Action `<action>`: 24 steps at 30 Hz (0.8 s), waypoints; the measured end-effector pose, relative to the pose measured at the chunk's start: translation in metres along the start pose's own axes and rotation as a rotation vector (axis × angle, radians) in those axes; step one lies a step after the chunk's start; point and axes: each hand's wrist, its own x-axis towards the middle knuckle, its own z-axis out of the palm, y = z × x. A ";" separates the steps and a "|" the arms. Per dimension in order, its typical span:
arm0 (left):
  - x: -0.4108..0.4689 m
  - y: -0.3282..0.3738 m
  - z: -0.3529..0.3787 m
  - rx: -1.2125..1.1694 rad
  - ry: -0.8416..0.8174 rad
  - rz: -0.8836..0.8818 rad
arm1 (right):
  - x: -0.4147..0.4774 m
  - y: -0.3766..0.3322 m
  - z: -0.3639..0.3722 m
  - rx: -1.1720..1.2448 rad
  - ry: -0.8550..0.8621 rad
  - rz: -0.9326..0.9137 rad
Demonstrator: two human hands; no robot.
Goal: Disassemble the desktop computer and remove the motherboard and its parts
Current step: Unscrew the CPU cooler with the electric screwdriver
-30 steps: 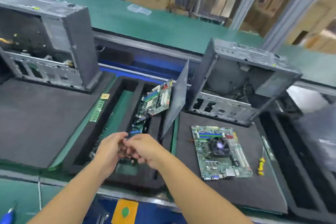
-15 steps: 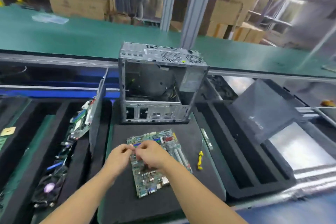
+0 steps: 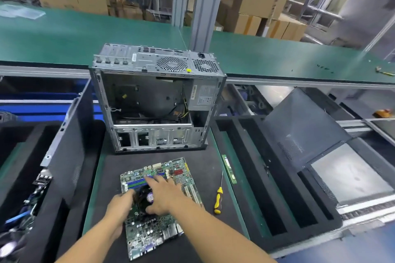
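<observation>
Motherboard [image 3: 149, 230] lay flat on the black foam mat [image 3: 111, 168], just in front of the open computer case [image 3: 154, 100], with both hands on the cooling fan [image 3: 146, 195] at its middle. The left hand [image 3: 120, 206] curled its fingers round the fan's left edge, while the right hand [image 3: 165, 195] lay spread over its right side, fingers straight and reaching toward the memory slots. A yellow screwdriver [image 3: 218, 199] and a green memory stick [image 3: 228, 168] lay to the board's right.

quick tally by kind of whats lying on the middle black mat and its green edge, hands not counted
computer case: 1
motherboard: 1
screwdriver: 1
memory stick: 1
total: 4
</observation>
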 end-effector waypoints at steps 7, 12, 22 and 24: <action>0.016 0.004 -0.007 -0.113 -0.029 -0.084 | 0.020 -0.009 -0.001 -0.198 -0.064 -0.043; 0.016 0.018 -0.003 -0.038 0.034 -0.056 | 0.020 -0.009 -0.007 -0.217 -0.131 -0.047; 0.030 0.024 -0.005 -0.147 0.094 -0.050 | 0.008 -0.001 0.002 -0.289 -0.004 -0.043; 0.032 0.023 -0.006 -0.142 0.090 -0.046 | 0.006 0.000 0.006 -0.297 0.049 -0.055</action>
